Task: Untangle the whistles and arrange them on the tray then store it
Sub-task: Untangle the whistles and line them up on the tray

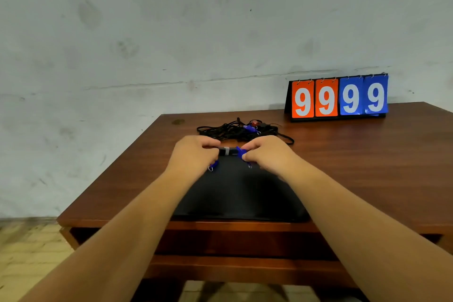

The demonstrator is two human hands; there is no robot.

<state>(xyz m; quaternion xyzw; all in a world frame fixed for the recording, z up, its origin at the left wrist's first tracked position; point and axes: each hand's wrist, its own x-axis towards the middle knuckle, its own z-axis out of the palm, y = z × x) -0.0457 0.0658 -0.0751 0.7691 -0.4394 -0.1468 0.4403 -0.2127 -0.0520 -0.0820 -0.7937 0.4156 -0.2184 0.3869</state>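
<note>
Scoreboard [339,98] reading 9999 (orange, blue), whistles [240,152] gripped

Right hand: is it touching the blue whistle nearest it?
Touching. Head view: the right hand pinches the blue whistle, no gap; the left hand grips a second blue whistle.

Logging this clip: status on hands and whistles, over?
Left hand grips small blue plastic whistle. Right hand pinches second blue whistle over flat black tray. Tangled black cords beyond, not sorted.
</note>
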